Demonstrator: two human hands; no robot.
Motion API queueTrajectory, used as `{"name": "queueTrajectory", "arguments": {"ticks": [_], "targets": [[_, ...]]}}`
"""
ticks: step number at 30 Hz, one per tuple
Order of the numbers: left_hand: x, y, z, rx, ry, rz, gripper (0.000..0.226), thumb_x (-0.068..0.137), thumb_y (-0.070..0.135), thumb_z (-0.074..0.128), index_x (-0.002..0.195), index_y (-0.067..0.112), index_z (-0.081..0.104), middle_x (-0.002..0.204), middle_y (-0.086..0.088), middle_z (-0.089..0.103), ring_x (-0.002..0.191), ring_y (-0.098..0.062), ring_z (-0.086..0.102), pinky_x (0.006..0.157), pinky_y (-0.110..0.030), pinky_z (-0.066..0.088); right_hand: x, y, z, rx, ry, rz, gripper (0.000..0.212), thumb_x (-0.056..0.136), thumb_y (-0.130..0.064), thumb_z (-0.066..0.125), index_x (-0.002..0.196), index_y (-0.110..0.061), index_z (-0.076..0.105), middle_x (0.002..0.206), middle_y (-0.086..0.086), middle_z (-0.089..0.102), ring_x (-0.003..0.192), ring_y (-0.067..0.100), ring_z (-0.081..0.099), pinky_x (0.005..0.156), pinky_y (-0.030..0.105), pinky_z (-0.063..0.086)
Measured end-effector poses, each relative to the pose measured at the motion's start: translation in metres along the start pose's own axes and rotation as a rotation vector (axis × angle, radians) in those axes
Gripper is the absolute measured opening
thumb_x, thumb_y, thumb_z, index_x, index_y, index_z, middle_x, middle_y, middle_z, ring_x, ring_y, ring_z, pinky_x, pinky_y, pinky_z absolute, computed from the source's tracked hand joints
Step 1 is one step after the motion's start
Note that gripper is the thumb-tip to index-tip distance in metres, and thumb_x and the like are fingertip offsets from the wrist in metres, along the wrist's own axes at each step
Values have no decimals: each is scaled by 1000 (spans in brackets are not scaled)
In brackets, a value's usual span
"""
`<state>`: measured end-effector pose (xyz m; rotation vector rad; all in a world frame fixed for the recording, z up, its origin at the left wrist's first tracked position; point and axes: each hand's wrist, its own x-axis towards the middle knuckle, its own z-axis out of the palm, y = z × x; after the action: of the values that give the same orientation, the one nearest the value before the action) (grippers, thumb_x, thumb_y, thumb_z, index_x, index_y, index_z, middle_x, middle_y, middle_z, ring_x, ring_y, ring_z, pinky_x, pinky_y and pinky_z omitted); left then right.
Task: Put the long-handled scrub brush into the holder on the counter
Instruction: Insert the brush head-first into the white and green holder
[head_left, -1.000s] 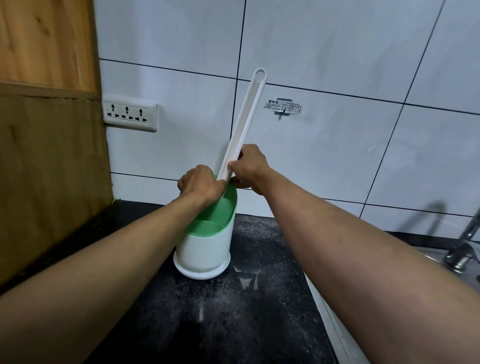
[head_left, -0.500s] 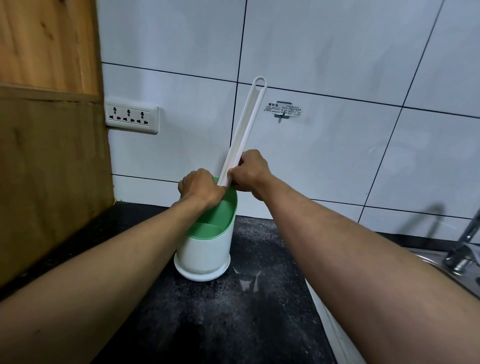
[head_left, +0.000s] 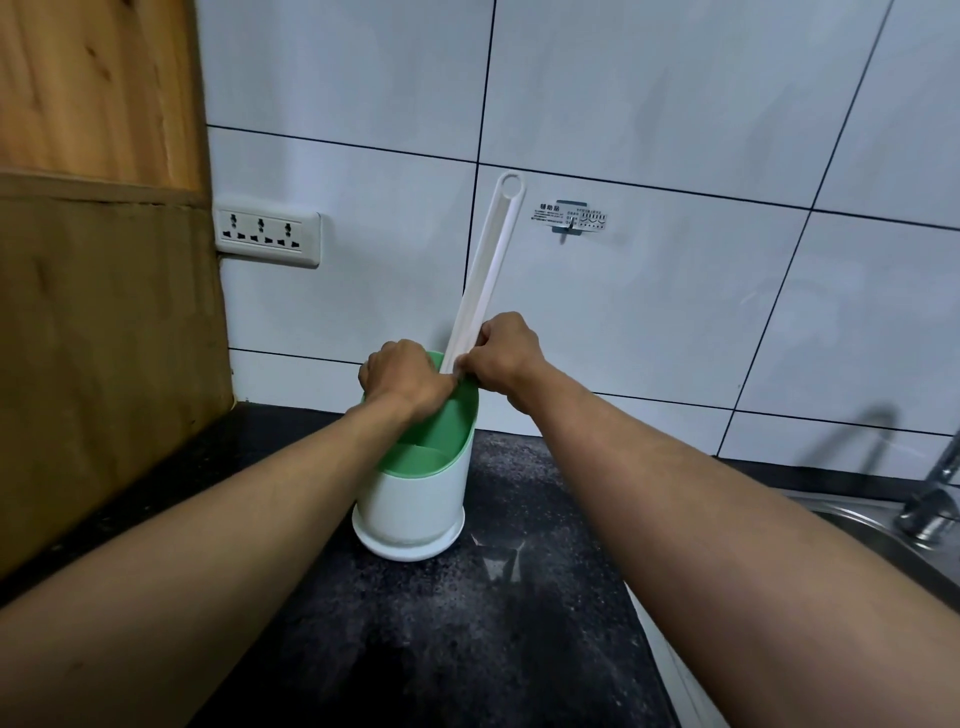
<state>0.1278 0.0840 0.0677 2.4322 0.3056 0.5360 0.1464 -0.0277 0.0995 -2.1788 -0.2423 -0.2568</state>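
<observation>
Head view, from the left: a wooden panel (head_left: 98, 291) stands against the white tiled wall, with a triple socket (head_left: 266, 238) just beside it. On the dark worktop (head_left: 467, 639) sits the white holder (head_left: 415, 499) with its green insert. The left hand (head_left: 402, 382) rests on the holder's rim, fingers curled closed over the edge. The long-handled scrub brush (head_left: 488, 270) rises tilted from the holder, its lower end hidden inside, its looped top leaning toward the wall. The right hand (head_left: 506, 353) has its fingers closed around the handle just above the rim. Farther right, a wall hook (head_left: 570, 218), then a steel sink (head_left: 883, 540) and tap (head_left: 935, 493).
</observation>
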Motion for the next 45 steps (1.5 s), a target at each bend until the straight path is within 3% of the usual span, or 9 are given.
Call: {"name": "queueTrajectory", "arguments": {"ticks": [7, 14, 19, 24, 32, 35, 38, 41, 45], "targets": [[-1, -1, -1, -14, 7, 21, 25, 74, 32, 67, 76, 8, 72, 100, -17, 71, 100, -36, 62, 84, -38, 49, -2, -4, 5, 157, 11, -24, 17, 83, -14, 61, 73, -21, 49, 110, 24, 69, 103, 45, 67, 91, 57, 56], [-1, -2, 1, -2, -9, -18, 36, 71, 33, 66, 93, 5, 74, 109, -17, 68, 105, -37, 60, 91, -39, 49, -8, -5, 4, 129, 17, -37, 25, 90, -15, 55, 69, -23, 45, 113, 24, 68, 104, 47, 66, 92, 57, 56], [2, -1, 0, -16, -40, -68, 45, 68, 34, 67, 103, 6, 72, 111, -15, 69, 107, -36, 60, 93, -39, 49, -13, -6, 1, 92, 49, -40, 24, 90, -13, 56, 69, -19, 47, 100, 19, 65, 103, 46, 66, 90, 55, 57], [1, 0, 0, -12, -36, -94, 50, 68, 36, 66, 103, 1, 71, 110, -17, 69, 106, -36, 61, 94, -38, 48, -20, -4, 0, 49, 35, -40, 3, 88, -10, 57, 85, -9, 57, 103, 22, 67, 105, 44, 65, 92, 50, 57], [-1, 0, 0, 42, -27, -80, 53, 74, 41, 61, 105, 0, 71, 114, -18, 67, 111, -36, 59, 99, -39, 46, -23, 1, 3, 47, 27, -14, 3, 86, -7, 60, 84, -8, 57, 112, 23, 69, 93, 34, 60, 81, 34, 51], [-4, 1, -3, 53, -16, -73, 50, 76, 39, 60, 103, -1, 69, 115, -20, 66, 112, -37, 58, 98, -39, 45, -22, 3, 3, 56, 27, -5, 11, 85, -7, 61, 75, -10, 55, 100, 21, 68, 86, 29, 55, 75, 29, 45], [-8, -1, -5, 80, 5, -48, 47, 75, 37, 61, 98, -3, 70, 112, -21, 66, 109, -38, 59, 95, -38, 45, -26, 4, 2, 53, 26, 5, 13, 86, -7, 61, 74, -8, 55, 88, 17, 62, 84, 26, 54, 73, 27, 41], [-11, -2, -8, 86, 0, -35, 48, 76, 37, 60, 97, -5, 70, 110, -23, 67, 107, -39, 60, 92, -37, 46, -30, 7, 1, 59, 34, -2, 9, 88, -3, 57, 83, 0, 63, 99, 26, 70, 84, 25, 55, 75, 29, 45], [-15, 0, -14, 99, -19, -8, 50, 75, 33, 59, 100, -10, 69, 110, -26, 68, 106, -41, 61, 88, -38, 48, -30, 9, -3, 36, 28, 13, 23, 87, -1, 55, 66, -11, 55, 86, 14, 62, 82, 26, 56, 74, 30, 48]]}}
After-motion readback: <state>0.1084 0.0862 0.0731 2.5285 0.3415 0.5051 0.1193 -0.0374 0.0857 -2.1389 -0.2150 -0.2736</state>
